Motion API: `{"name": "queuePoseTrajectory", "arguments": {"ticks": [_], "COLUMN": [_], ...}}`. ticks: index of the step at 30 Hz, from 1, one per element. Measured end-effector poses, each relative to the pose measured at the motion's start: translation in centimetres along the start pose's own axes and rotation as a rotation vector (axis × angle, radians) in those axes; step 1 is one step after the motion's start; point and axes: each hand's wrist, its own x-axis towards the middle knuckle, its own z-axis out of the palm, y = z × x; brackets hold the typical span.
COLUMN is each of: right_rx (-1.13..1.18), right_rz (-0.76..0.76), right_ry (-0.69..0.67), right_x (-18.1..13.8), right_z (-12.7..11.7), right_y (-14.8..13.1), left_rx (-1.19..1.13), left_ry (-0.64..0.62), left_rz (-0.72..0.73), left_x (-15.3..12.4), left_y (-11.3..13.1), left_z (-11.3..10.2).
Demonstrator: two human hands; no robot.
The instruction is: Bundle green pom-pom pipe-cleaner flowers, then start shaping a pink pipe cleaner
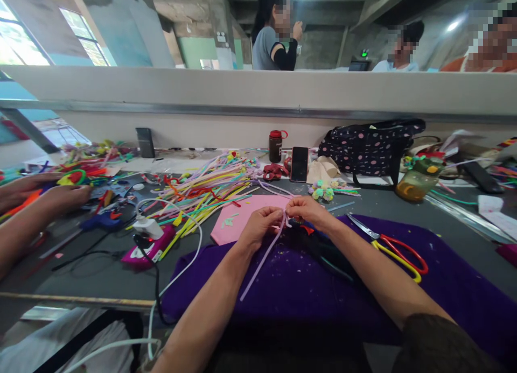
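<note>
Both my hands meet over the front edge of a pink board (226,222). Between the fingertips of my left hand (262,222) and my right hand (309,210) is a pale purple pipe cleaner (264,262). One long end of it slants down toward me over a dark purple cloth (278,292). Both hands are closed in a pinch; the exact spot where they grip is partly covered by fingers. Dark-handled pliers (333,260) lie under my right forearm. Scissors (388,246) with red and yellow handles rest on the cloth to the right.
Loose coloured pipe cleaners (202,192) spread behind the board. A pink power strip (149,246) with cables sits left. A phone (299,164), a brown bottle (276,147), a patterned bag (363,152) and a green-lidded jug (420,180) line the back. A co-worker's hands (68,195) are at far left.
</note>
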Motion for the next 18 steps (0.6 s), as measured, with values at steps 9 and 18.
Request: {"name": "queuePoseTrajectory", "arguments": {"ticks": [9,18], "right_rx": [-0.267,-0.804], "right_rz": [-0.259,-0.748], "right_ry": [0.113,0.010], "right_x": [0.2,-0.7], "right_z": [0.6,1.0], "right_y": [0.6,0.6], "left_rx": [-0.281,-0.385], "left_ry": [-0.023,-0.031], "left_rz": [-0.091,-0.060], "left_x": [1.0,1.6], "left_y": [-0.7,-1.1], "left_z": [-1.1,-1.5]}}
